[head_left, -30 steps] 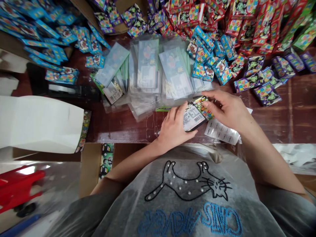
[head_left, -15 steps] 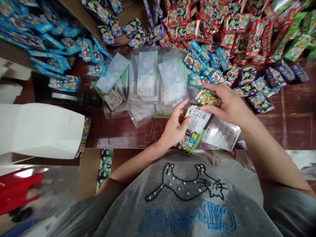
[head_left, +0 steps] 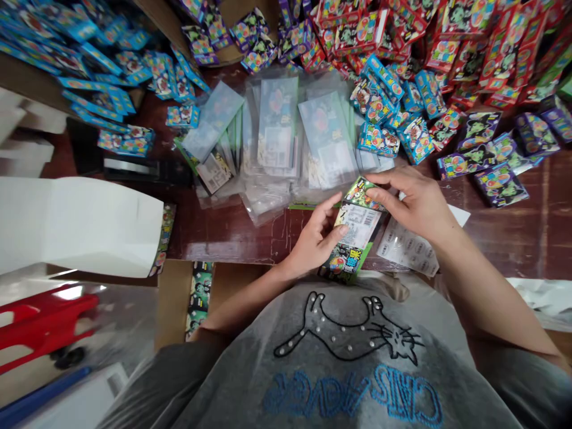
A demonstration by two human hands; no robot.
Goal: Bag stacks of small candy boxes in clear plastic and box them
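Printed packet (head_left: pixel 355 229) in both your hands, at the near edge of the table (head_left: pixel 223 244); it slants, lower end over the edge, in front of your shirt (head_left: pixel 357 369). Your left hand (head_left: pixel 313 238) grips its left side, thumb laid on the white label panel. Your right hand (head_left: pixel 411 199) pinches the green upper end between thumb and fingers.

Around you: sticker sheet (head_left: pixel 409 247) just under the right wrist. Packets in clear sleeves (head_left: pixel 279 122) overlap in a spread beyond your left hand, limiting room forward. Blue boxes (head_left: pixel 378 140) just past the right fingers; purple boxes (head_left: pixel 500 185) further right; red boxes (head_left: pixel 361 33) heaped behind. A black holder (head_left: pixel 172 173) and a white-flapped carton (head_left: pixel 80 226) bound the left.

Room to move: a strip of dark wood runs from your left hand to the carton, between sleeves and near edge. Another broad patch of wood lies right of your right forearm, nearer than the purple boxes.
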